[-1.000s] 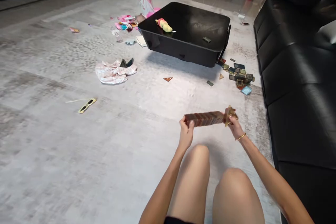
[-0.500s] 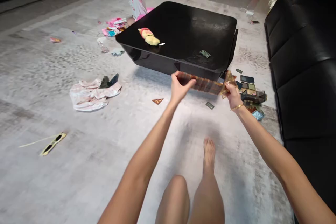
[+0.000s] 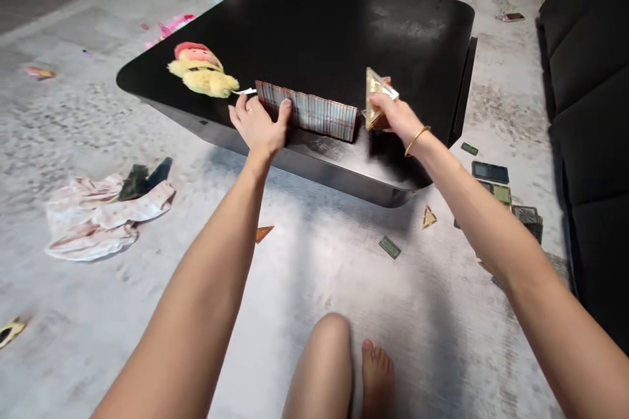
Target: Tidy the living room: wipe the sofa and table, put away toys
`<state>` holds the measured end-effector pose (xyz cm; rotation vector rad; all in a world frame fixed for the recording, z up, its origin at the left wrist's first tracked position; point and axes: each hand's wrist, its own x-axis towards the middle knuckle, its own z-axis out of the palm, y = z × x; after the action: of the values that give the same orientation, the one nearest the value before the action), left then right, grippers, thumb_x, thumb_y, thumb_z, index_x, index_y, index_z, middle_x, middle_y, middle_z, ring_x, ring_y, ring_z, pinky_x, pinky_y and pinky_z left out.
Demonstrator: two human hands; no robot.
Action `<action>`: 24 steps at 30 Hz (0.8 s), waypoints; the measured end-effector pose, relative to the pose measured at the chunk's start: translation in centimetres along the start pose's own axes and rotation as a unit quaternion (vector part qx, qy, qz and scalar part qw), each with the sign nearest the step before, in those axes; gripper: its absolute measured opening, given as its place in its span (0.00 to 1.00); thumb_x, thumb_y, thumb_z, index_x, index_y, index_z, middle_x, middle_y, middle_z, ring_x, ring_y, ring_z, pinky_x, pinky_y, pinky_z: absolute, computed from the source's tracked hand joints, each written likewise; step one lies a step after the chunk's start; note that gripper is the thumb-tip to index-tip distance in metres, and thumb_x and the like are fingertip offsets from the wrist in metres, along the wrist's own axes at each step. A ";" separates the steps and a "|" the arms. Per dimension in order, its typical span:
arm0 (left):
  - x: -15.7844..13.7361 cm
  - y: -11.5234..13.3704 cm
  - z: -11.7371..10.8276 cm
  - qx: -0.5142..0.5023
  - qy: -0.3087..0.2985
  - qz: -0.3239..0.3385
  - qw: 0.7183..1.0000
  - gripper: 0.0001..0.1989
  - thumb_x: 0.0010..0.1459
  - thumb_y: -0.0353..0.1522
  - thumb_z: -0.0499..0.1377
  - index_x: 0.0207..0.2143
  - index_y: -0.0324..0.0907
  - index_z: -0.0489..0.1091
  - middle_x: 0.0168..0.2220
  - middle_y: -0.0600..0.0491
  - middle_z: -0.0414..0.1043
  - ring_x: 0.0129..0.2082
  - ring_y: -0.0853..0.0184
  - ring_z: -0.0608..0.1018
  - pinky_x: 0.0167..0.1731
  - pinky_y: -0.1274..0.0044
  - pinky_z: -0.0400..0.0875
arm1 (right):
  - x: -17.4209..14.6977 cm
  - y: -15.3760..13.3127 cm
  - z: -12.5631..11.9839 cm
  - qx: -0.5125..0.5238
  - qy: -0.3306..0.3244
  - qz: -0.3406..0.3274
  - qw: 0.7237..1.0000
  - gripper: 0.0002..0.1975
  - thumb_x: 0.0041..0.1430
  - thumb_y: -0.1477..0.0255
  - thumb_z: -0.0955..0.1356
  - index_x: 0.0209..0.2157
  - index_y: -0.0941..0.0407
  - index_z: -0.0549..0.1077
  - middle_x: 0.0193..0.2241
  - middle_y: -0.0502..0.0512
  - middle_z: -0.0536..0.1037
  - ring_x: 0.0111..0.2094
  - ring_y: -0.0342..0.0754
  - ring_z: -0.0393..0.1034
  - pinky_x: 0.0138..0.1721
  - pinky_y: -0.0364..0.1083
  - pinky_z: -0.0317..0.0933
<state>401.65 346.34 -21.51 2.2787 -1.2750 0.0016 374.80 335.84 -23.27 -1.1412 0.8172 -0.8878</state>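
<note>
- Black table (image 3: 324,19): a glossy, round-cornered top, standing on the rug.
- Row of thin pieces (image 3: 309,111): set on edge along the table's near edge, striped reddish and pale.
- Yellow plush toy (image 3: 201,72): on its back by the left corner, red on its head.
- Grey mottled rug (image 3: 88,353): it carries the rest.
- Pinkish-white cloth (image 3: 103,216): crumpled on the rug, out from the left corner.
- Orange triangle (image 3: 264,234): on the rug before the near edge — partly behind a forearm.
- Green rectangular tile (image 3: 390,247) and gold triangle (image 3: 429,217): near the near right corner.
- Dark blue tile (image 3: 490,172): past the right edge — others lie close by.
</note>
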 end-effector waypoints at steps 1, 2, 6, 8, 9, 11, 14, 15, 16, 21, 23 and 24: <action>0.0 -0.2 0.1 -0.002 -0.001 0.007 1.000 0.34 0.67 0.50 0.52 0.60 0.28 0.56 0.66 0.36 0.57 0.72 0.53 0.49 0.69 0.54 0.30 | 0.6 -0.8 -0.9 -0.009 0.001 0.016 1.000 0.16 0.64 0.61 0.68 0.37 0.63 0.71 0.36 0.52 0.75 0.46 0.50 0.74 0.49 0.58 0.69; -0.1 -0.3 0.1 -0.011 -0.003 0.012 1.000 0.37 0.67 0.50 0.53 0.62 0.27 0.53 0.67 0.35 0.54 0.72 0.52 0.47 0.69 0.53 0.29 | 1.0 -1.7 -1.8 -0.018 0.003 0.035 0.999 0.15 0.63 0.63 0.70 0.36 0.63 0.71 0.34 0.52 0.76 0.44 0.50 0.75 0.47 0.57 0.71; -0.4 -0.3 -0.3 -0.068 0.006 0.010 0.998 0.43 0.63 0.52 0.56 0.68 0.32 0.48 0.71 0.37 0.48 0.73 0.51 0.44 0.69 0.54 0.29 | 0.8 -4.4 -2.9 -0.054 0.005 0.112 0.992 0.13 0.57 0.67 0.76 0.34 0.60 0.71 0.28 0.53 0.77 0.34 0.48 0.76 0.40 0.54 0.75; -0.3 -0.2 -0.5 -0.074 0.007 0.002 0.997 0.43 0.61 0.52 0.56 0.69 0.36 0.49 0.72 0.38 0.46 0.74 0.52 0.42 0.70 0.55 0.29 | -0.1 -5.1 -1.9 -0.084 0.013 0.126 0.988 0.14 0.57 0.64 0.75 0.33 0.59 0.72 0.25 0.53 0.76 0.31 0.48 0.76 0.37 0.53 0.75; -0.3 -0.2 -0.5 -0.072 0.005 0.000 0.997 0.44 0.61 0.52 0.56 0.69 0.37 0.49 0.72 0.38 0.46 0.74 0.53 0.42 0.70 0.55 0.30 | -0.5 -5.2 -1.2 -0.114 0.025 0.126 0.985 0.15 0.58 0.61 0.74 0.33 0.59 0.72 0.25 0.53 0.76 0.30 0.48 0.76 0.36 0.52 0.75; -0.1 -0.3 -0.4 -0.071 -0.003 0.002 0.997 0.44 0.61 0.53 0.56 0.70 0.38 0.48 0.73 0.38 0.45 0.74 0.53 0.41 0.70 0.55 0.30 | -1.2 -5.4 0.3 -0.212 0.063 0.110 0.969 0.17 0.60 0.58 0.72 0.33 0.59 0.73 0.26 0.56 0.77 0.32 0.51 0.77 0.38 0.52 0.74; 0.0 -0.8 0.0 -0.090 -0.006 0.016 0.996 0.47 0.59 0.54 0.58 0.71 0.39 0.47 0.73 0.39 0.45 0.74 0.52 0.40 0.70 0.53 0.31 | -1.9 -5.5 1.8 -0.402 0.109 0.062 0.907 0.19 0.63 0.56 0.68 0.34 0.60 0.74 0.32 0.63 0.80 0.43 0.58 0.77 0.48 0.54 0.70; 0.0 -1.0 0.2 -0.099 -0.004 0.023 0.995 0.47 0.58 0.54 0.58 0.71 0.39 0.47 0.73 0.39 0.45 0.74 0.52 0.40 0.70 0.52 0.31 | -2.2 -5.4 2.0 -0.453 0.116 0.044 0.883 0.20 0.63 0.56 0.67 0.34 0.61 0.75 0.35 0.65 0.80 0.48 0.60 0.75 0.51 0.55 0.68; 0.0 -1.3 0.3 -0.108 -0.001 0.031 0.994 0.48 0.58 0.53 0.59 0.71 0.39 0.48 0.73 0.39 0.45 0.74 0.52 0.39 0.70 0.52 0.30 | -2.6 -5.3 2.1 -0.493 0.118 0.028 0.862 0.21 0.64 0.55 0.66 0.35 0.61 0.75 0.38 0.67 0.80 0.51 0.61 0.74 0.54 0.57 0.65; -0.4 -2.9 0.2 -0.163 -0.003 0.108 0.981 0.45 0.59 0.52 0.60 0.71 0.44 0.49 0.73 0.44 0.46 0.74 0.54 0.38 0.71 0.55 0.29 | -5.3 -4.5 2.1 -0.535 0.091 -0.006 0.840 0.29 0.69 0.50 0.58 0.36 0.62 0.75 0.43 0.66 0.80 0.54 0.59 0.71 0.60 0.61 0.57; -1.1 -3.6 0.4 -0.173 -0.005 0.114 0.978 0.43 0.60 0.51 0.59 0.71 0.45 0.49 0.73 0.45 0.44 0.74 0.55 0.37 0.71 0.56 0.29 | -6.4 -4.5 2.6 -0.498 0.070 -0.014 0.864 0.30 0.70 0.51 0.57 0.36 0.62 0.75 0.42 0.64 0.80 0.53 0.57 0.72 0.60 0.59 0.58; -1.8 -3.9 0.7 -0.175 -0.001 0.109 0.978 0.42 0.62 0.51 0.57 0.71 0.46 0.48 0.74 0.46 0.43 0.74 0.56 0.37 0.71 0.56 0.30 | -7.0 -4.7 2.9 -0.474 0.058 -0.024 0.878 0.29 0.71 0.52 0.57 0.37 0.63 0.75 0.42 0.63 0.80 0.52 0.56 0.73 0.61 0.58 0.58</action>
<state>403.58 349.14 -24.29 1.8353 -1.3976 -0.1356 373.68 342.50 -17.43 -1.9718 1.4000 -0.5775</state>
